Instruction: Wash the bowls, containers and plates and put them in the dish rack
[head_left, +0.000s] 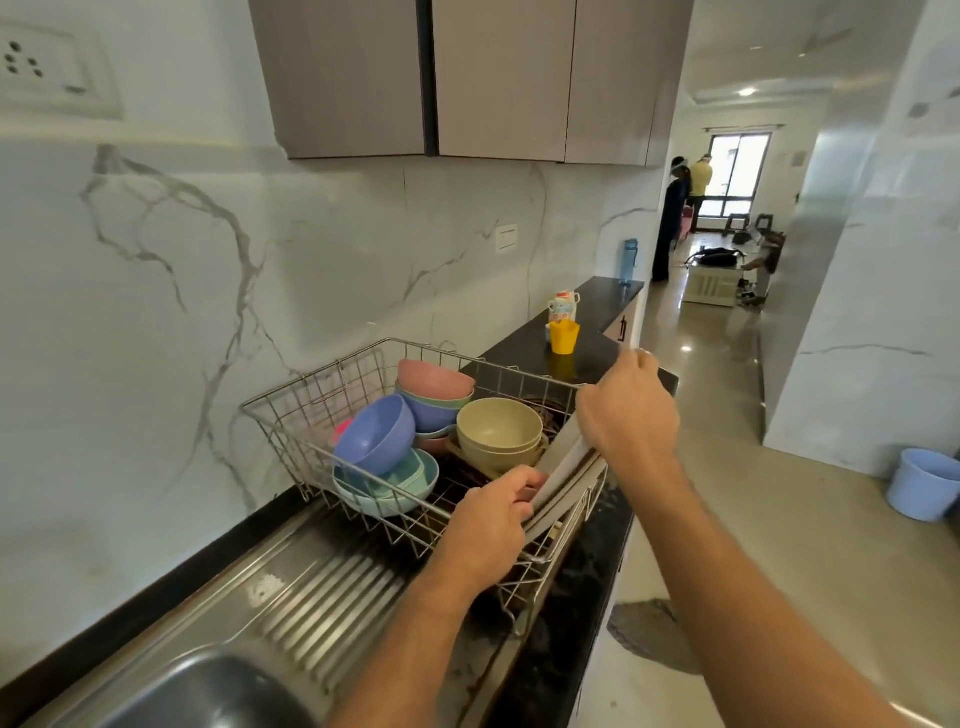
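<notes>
A wire dish rack (311, 395) stands on the steel drainboard (322, 587). Inside it lie a purple bowl (376, 434) on its side, stacked beige bowls (498, 428), a pink-topped stack of bowls (434, 379) and light blue containers (384, 491). Several pale plates (563, 470) stand on edge along the rack's near right side. My left hand (491, 525) grips the lower edge of these plates. My right hand (626, 408) holds the top edge of one plate, fingers curled over it.
A sink basin (208, 696) is at the bottom left. On the black counter (602, 306) beyond the rack stand a yellow cup (564, 338), a patterned mug (563, 304) and a blue bottle (628, 261). A blue bucket (924, 483) sits on the floor at right. Two people stand far down the hallway.
</notes>
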